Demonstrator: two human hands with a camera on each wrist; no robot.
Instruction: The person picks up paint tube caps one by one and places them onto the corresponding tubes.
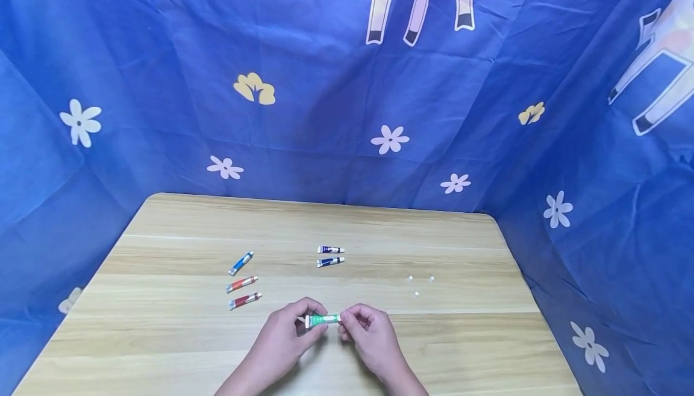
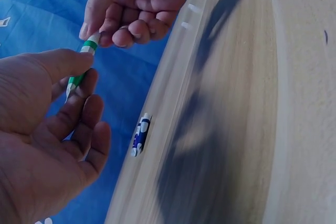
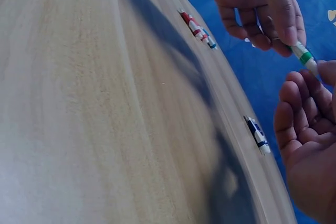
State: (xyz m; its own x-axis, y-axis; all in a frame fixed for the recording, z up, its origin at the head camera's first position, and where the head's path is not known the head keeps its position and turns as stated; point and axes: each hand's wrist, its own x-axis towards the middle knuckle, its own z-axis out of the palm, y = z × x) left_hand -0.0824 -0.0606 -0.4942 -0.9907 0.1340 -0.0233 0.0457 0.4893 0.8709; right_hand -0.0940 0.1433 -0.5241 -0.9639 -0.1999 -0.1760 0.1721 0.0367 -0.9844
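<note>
Above the near part of the table, a small green paint tube (image 1: 323,320) is stretched between both hands. My left hand (image 1: 290,330) pinches its body with thumb and fingers near the flat crimped end. The thumb and forefinger of my right hand (image 1: 371,333) pinch the white tip at the other end, covering most of it. In the left wrist view the green tube (image 2: 83,66) slants upward, with the left hand (image 2: 47,108) low and the right hand (image 2: 142,6) above. The right wrist view has the tube (image 3: 304,56) at its right edge.
Blue (image 1: 241,263), orange (image 1: 241,284) and red (image 1: 245,301) tubes lie on the left of the wooden table (image 1: 162,348). Two dark tubes, one purple-blue (image 1: 331,250) and one navy (image 1: 330,262), lie behind the hands. Three tiny white pieces (image 1: 416,293) are at right. Blue cloth (image 1: 325,113) surrounds the table.
</note>
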